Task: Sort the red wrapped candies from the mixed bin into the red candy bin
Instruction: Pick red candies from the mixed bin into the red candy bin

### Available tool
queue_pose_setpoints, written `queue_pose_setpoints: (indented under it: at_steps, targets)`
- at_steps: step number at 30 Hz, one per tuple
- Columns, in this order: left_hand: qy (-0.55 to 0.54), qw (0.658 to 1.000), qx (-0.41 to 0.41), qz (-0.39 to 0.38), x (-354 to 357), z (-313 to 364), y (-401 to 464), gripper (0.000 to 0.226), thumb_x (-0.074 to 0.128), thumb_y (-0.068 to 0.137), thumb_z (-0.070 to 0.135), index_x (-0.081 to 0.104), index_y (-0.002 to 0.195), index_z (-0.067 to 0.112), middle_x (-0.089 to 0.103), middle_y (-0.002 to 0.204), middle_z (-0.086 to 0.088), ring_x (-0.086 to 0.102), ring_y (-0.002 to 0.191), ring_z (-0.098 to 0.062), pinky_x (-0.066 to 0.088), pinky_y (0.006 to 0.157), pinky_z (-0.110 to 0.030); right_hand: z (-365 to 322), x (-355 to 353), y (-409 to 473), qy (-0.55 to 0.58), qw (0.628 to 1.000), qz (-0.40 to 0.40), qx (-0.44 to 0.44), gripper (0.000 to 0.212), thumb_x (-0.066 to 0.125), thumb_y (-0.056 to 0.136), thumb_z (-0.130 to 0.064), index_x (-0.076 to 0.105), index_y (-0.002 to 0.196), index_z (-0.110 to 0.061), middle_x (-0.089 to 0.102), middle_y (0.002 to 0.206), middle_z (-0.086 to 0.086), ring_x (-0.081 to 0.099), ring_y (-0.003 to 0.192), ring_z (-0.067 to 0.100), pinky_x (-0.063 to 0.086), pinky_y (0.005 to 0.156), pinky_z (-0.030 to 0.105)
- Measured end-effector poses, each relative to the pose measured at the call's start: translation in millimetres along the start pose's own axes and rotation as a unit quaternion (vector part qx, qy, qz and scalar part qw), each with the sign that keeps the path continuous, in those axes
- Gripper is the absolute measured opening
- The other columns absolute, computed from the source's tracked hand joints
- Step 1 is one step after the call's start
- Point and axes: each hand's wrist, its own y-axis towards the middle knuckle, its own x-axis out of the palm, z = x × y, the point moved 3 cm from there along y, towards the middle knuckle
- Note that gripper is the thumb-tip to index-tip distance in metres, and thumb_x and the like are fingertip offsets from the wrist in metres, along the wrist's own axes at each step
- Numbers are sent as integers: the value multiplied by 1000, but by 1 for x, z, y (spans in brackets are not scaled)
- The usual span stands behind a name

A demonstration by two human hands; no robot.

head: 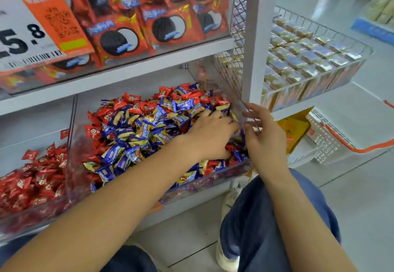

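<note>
Your left hand [210,135] digs, fingers curled into the mixed bin [213,175], grasp unclear; right hand [265,137], fingers relaxed, at its 3 o'clock wall; risk: blue candies [136,139] scooped along.

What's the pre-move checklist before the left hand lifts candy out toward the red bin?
1. Left hand down in the mixed bin: ok.
2. Left hand holds a red candy: cannot tell, fingertips buried.
3. Red candies reachable in the pile: ok, many at back and left.
4. Red candy bin in view at left: ok.
5. Right hand steadying the mixed bin's right wall: ok, fingers at the edge.
</note>
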Motion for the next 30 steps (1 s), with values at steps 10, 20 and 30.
queue_pose_setpoints:
  at_steps: [10, 20, 30]
  targets:
    - [-29, 998, -54, -17, -2, -44, -52, 53, 59, 86, 42, 41, 134, 26, 49, 129, 4, 30, 133, -16, 21, 111, -41, 2, 0, -2, -9, 1000, -11, 4, 40, 51, 94, -12, 51, 131, -27, 64, 117, 0, 60, 103, 16, 51, 86, 44]
    - [-38, 989, -140, -31, -7, -109, -102, 57, 66, 81, 49, 45, 131, 33, 36, 149, 8, 7, 146, -14, 6, 118, -40, -3, -3, -4, -2, 1000, -28, 7, 46, 48, 92, -6, 49, 133, -26, 63, 122, 0, 58, 110, 19, 50, 90, 45]
    - [-172, 983, -59, -9, -31, -45, -98, 64, 58, 89, 47, 31, 146, 32, 25, 154, 10, 14, 143, -12, 10, 116, -29, -48, -21, -16, -160, 975, -43, -151, 26, 55, 89, -8, 66, 110, -17, 64, 103, 2, 62, 90, 21, 46, 73, 28]
